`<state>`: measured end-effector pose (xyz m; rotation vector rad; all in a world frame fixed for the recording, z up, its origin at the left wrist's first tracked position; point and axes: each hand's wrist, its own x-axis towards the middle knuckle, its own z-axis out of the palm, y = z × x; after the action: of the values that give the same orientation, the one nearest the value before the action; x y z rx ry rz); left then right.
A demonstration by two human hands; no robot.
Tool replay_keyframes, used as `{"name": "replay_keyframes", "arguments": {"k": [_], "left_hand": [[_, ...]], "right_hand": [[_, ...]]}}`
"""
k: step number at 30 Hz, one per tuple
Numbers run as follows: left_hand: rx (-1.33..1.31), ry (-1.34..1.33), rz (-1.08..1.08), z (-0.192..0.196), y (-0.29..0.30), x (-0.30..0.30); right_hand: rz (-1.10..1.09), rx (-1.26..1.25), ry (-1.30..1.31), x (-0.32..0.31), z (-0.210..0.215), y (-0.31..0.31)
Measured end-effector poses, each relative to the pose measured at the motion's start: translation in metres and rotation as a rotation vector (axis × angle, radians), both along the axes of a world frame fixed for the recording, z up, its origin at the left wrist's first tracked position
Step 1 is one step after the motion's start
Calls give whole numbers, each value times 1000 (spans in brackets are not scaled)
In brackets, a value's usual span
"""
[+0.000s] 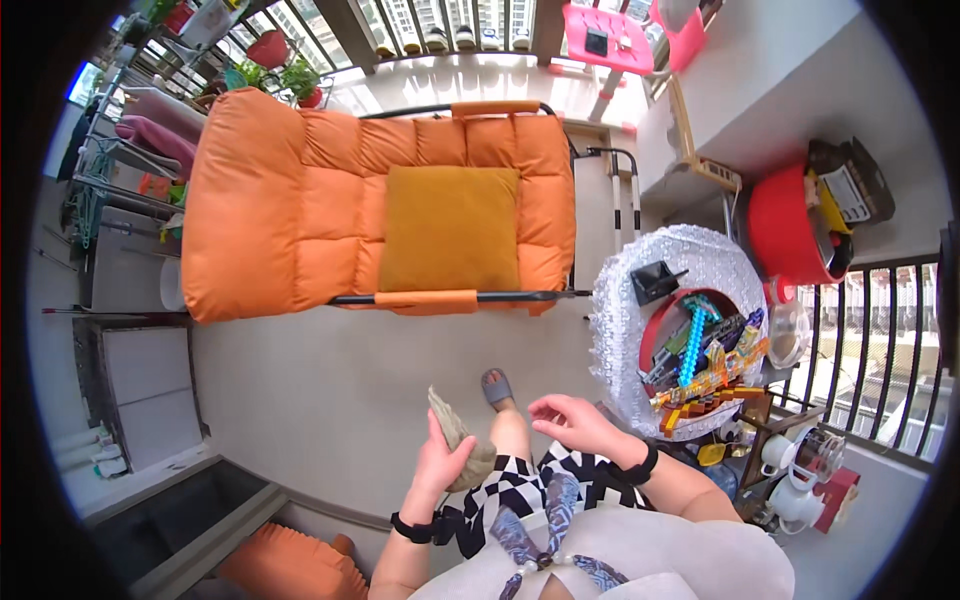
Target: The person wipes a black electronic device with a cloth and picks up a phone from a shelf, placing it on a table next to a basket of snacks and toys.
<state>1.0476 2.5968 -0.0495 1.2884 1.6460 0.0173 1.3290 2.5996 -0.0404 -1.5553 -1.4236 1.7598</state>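
Closest in, my left hand (440, 462) has its fingers clamped around a grey-green cloth (458, 440), its long axis tilting up and away to the left. My right hand (578, 420) hovers just beside it, to the right, fingers apart and holding nothing. Further out on the right, a bubble-wrapped bin (640, 300) holds blocky toy swords. Beyond it, a red bucket (785, 225). Farthest, the orange lounge chair (300, 210) with its mustard cushion (450, 228).

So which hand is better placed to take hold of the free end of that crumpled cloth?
Probably the right hand. It is open and holds nothing, hovering beside the grey-green cloth, while the left hand is already gripping the cloth's lower part, leaving the upper end sticking out.
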Motion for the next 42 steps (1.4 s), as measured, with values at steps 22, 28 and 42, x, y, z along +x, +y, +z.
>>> {"name": "replay_keyframes", "arguments": {"k": [22, 28, 42], "left_hand": [[-117, 162, 21, -1, 207, 17], [-214, 226, 76, -33, 219, 24], [-459, 346, 312, -51, 218, 4]], "right_hand": [[-514, 500, -346, 169, -123, 456], [-813, 466, -445, 260, -183, 610], [-938, 483, -725, 406, -248, 814]]}}
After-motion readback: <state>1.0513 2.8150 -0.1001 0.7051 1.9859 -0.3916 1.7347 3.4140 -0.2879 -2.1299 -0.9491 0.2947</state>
